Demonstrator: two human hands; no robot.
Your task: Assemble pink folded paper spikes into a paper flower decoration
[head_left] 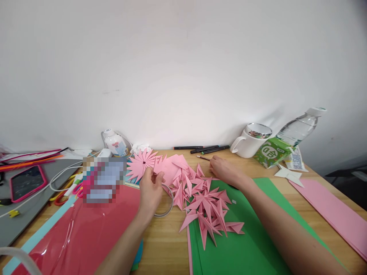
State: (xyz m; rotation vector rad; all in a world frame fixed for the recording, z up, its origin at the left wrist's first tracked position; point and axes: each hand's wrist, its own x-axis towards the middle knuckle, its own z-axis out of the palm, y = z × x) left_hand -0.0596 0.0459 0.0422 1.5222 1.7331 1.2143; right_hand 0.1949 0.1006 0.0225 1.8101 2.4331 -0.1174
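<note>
My left hand (151,190) pinches a pink folded paper rosette (142,163) and holds it up above the wooden desk (166,244). A roll of clear tape (168,202) lies just under that hand. My right hand (225,171) rests palm down at the far edge of a heap of pink folded paper points (205,204), close to a thin brush or pen (203,157). Whether the fingers hold anything I cannot tell. The heap spreads over a green paper sheet (252,236).
A red plastic folder (86,229) lies at the left, beside a laptop with a pink-cased phone (26,183). At the back stand a glue bottle (114,143), black markers (209,149), a white mug (250,140), a green tissue pack (272,152) and a water bottle (301,126). Pink paper sheets (335,214) lie at the right.
</note>
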